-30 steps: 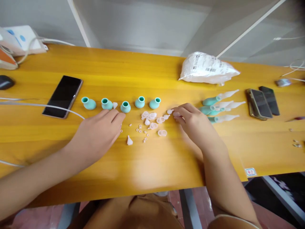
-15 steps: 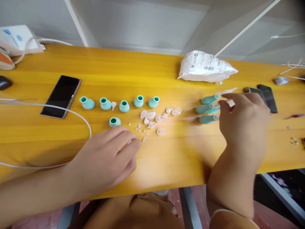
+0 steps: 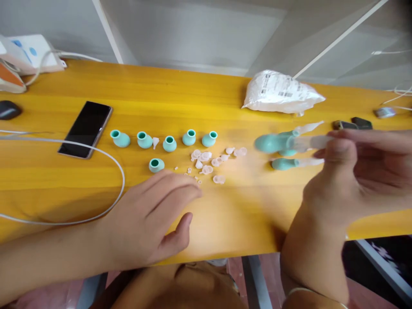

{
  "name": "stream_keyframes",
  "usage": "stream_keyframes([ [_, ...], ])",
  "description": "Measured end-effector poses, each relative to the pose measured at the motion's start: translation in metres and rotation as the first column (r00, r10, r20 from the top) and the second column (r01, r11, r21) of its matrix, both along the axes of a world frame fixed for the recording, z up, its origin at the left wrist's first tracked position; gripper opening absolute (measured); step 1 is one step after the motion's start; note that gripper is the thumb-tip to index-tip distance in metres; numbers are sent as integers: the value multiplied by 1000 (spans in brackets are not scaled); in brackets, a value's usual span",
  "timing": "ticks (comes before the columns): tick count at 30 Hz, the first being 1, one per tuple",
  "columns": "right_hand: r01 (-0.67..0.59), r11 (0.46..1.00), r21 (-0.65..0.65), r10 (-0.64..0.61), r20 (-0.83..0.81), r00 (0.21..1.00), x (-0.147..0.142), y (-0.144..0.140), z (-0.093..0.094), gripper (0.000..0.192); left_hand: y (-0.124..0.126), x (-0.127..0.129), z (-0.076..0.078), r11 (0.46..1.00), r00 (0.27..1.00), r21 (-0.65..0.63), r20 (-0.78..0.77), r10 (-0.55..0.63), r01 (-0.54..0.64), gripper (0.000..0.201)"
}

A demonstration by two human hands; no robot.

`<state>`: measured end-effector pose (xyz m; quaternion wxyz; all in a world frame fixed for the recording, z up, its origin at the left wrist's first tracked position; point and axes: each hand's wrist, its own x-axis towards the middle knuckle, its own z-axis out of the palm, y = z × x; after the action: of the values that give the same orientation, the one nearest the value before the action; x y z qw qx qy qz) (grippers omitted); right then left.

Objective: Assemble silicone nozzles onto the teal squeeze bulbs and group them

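Note:
My right hand point(image 3: 360, 163) pinches the clear tip of a teal bulb syringe point(image 3: 269, 143), raised above the table and slightly blurred. Under and beside it lie other bulb syringes point(image 3: 285, 164) with translucent nozzles, partly covered by the held one. My left hand point(image 3: 156, 214) hovers palm down near the front edge, thumb apart from the fingers, with nothing visible in it. Just beyond its fingers are small clear rings point(image 3: 189, 170) and translucent cap-like pieces point(image 3: 206, 156). Several teal bulbs without nozzles point(image 3: 169, 144) sit with open necks facing up; one small white cone lies among them.
A dark phone point(image 3: 85, 129) and a white cable point(image 3: 119, 171) lie on the left of the wooden table point(image 3: 180, 94). At the back stands a white plastic package point(image 3: 281, 92). Two more dark devices point(image 3: 362, 123) are behind my right hand.
My right hand has taken hold of a bulb syringe by its tip, lifted it and turned palm upward. My left hand has shifted slightly right, and its thumb has spread.

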<state>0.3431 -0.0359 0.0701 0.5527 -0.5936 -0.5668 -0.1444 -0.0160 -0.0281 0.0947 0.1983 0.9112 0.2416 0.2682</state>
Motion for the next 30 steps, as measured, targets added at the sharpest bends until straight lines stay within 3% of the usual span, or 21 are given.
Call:
stream_keyframes([
  [1, -118, 992, 46, 123, -116, 986, -12, -4, 0, 24, 0, -1, -1, 998, 1000, -55, 1, 29, -28, 44],
  [2, -281, 960, -11, 272, -219, 937, -24, -7, 0, 21, 1, -1, -3, 990, 999, -136, -3, 47, -47, 52],
  [3, -408, 911, -61, 371, -308, 876, -36, -11, -1, 16, 1, 0, -6, 969, 999, -242, -6, 53, -52, 61],
  [4, -547, 826, -133, 465, -387, 796, -46, -14, -2, 14, 1, 1, -10, 928, 999, -369, 3, 45, -40, 67],
  [5, -648, 742, -173, 521, -459, 720, -56, -17, -4, 12, 0, 3, -15, 854, 999, -520, 22, 28, -12, 69],
  [6, -727, 657, -201, 559, -518, 648, -63, -19, -7, 11, -2, 6, -21, 746, 998, -665, 66, 11, 36, 65],
  [8, -809, 538, -239, 599, -567, 566, -73, -21, -15, 7, -8, 13, -37, 441, 988, -886, 157, -10, 145, 48],
  [9, -815, 517, -262, 625, -535, 569, -76, -21, -18, 6, -12, 16, -45, 301, 976, -933, 217, 27, 199, 44],
  [11, -773, 546, -323, 693, -345, 633, -77, -19, -25, 18, -20, 20, -62, 111, 943, -949, 307, 130, 294, 43],
  [14, -712, 581, -394, 776, 4, 631, -75, -16, -28, 34, -28, 19, -76, -34, 900, -921, 371, 227, 388, 42],
  [17, -742, 510, -435, 833, 34, 552, -76, -16, -29, 34, -28, 16, -79, -81, 898, -908, 388, 208, 411, 44],
  [21, -791, 459, -405, 862, -13, 507, -80, -18, -32, 40, -25, 15, -77, -68, 924, -929, 351, 153, 364, 46],
  [26, -811, 410, -418, 866, -101, 490, -81, -20, -33, 29, -23, 18, -77, -45, 925, -932, 350, 145, 360, 46],
  [28, -830, 417, -370, 843, -184, 506, -81, -21, -31, 26, -23, 17, -77, -51, 923, -930, 354, 149, 365, 46],
  [30, -805, 498, -322, 788, -219, 575, -81, -21, -30, 28, -23, 15, -77, -67, 920, -925, 362, 150, 375, 44],
])
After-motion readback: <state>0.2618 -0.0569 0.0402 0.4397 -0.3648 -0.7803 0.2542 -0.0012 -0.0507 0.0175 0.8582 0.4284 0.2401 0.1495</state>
